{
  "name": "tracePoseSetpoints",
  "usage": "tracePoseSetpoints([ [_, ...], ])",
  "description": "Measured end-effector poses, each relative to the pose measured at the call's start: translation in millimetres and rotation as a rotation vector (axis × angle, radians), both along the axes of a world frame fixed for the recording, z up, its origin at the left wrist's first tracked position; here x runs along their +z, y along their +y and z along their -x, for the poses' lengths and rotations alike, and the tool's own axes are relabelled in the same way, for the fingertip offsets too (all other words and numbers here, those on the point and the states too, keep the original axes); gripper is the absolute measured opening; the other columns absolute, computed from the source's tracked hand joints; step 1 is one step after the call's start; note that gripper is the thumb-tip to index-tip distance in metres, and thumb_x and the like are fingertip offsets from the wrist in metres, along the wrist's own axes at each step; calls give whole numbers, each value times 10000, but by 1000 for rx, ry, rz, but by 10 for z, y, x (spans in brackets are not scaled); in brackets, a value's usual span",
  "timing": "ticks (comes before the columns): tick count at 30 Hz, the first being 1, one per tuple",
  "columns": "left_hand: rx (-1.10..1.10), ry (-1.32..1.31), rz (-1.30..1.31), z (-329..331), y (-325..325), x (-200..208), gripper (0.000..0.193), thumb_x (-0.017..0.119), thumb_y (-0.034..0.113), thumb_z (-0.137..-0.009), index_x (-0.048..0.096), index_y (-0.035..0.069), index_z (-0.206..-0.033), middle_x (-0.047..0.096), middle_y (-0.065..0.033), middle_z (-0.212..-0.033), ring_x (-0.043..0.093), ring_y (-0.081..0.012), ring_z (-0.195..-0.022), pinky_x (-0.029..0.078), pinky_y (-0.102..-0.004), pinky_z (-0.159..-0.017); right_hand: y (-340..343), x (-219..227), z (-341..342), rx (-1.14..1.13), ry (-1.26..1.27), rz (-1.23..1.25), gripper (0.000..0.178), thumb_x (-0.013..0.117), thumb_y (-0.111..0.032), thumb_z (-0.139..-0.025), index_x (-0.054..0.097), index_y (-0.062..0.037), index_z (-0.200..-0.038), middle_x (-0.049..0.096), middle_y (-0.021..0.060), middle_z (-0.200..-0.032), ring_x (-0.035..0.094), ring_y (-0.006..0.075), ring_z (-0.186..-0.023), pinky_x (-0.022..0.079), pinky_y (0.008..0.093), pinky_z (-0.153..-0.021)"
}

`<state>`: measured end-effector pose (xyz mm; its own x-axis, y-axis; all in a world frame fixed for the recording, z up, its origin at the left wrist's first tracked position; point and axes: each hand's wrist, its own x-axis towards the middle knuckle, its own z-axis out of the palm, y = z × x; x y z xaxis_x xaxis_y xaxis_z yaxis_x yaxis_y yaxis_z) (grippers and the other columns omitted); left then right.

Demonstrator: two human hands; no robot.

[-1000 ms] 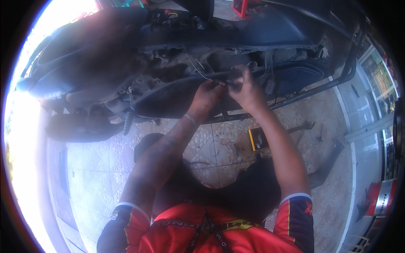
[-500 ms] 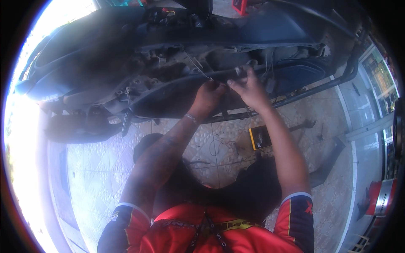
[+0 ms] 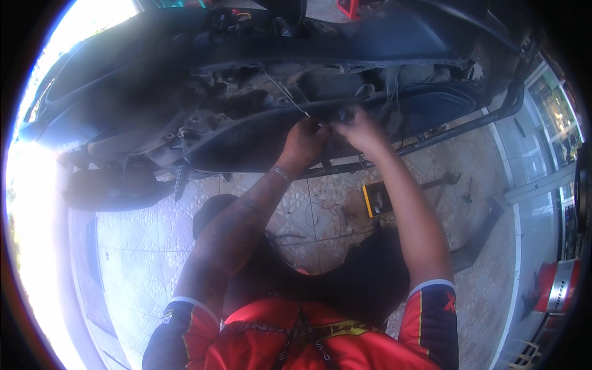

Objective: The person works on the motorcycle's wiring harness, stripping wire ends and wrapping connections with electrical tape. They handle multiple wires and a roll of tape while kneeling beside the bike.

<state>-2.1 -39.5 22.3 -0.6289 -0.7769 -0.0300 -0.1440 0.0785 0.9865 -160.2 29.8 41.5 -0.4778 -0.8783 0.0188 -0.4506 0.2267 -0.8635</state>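
A dark scooter (image 3: 246, 132) stands across the far side, its inner frame and wiring bared along the middle. From that opening a thin pale wire (image 3: 285, 94) slants down to my left hand (image 3: 305, 145), whose closed fingers grip its lower end. Beside it, almost touching, is my right hand (image 3: 364, 134), slightly blurred, with fingers curled in and thumb toward the left fingertips. Whatever lies between those right fingers is too small and dark to name. Both hands are in front of the scooter's lower dark panel.
On the tiled floor, a black and yellow box (image 3: 377, 199) lies under my right forearm. Thin loose wire (image 3: 313, 214) is to its left. A dark tubular bar (image 3: 431, 140) runs along the scooter's near side. Glass-fronted panels (image 3: 552, 114) stand at the right.
My right hand's raised fingers have curled down and inward, close to the left fingertips. The left hand still grips the wire in nearly the same place.
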Motion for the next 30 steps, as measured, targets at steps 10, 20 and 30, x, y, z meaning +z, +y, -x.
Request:
tracePoseSetpoints([
  [10,-3,-12,108,-10,-5,7,285,624,174,-923,670,-44,-1099,743,-141,-975,714,-211,-918,529,-342,-819,12,95,5,17,-336,-264,495,709,-301,-946,534,-55,-1338,660,59,-984,578,89,-714,392,239,-521],
  [20,38,6,80,-1,-28,-78,284,649,204,-922,663,-27,-1088,727,-140,-989,691,-215,-914,521,-358,-812,167,167,76,249,-66,-40,351,764,-275,-903,682,-5,-1111,735,91,-891,667,143,-772,526,311,-691],
  [30,29,103,45,16,-48,-176,238,651,171,-941,644,-24,-1078,722,-118,-959,684,-172,-874,524,-327,-791,195,218,-17,286,345,-54,355,666,-260,-939,684,19,-1158,706,241,-1113,688,375,-1027,527,414,-889],
])
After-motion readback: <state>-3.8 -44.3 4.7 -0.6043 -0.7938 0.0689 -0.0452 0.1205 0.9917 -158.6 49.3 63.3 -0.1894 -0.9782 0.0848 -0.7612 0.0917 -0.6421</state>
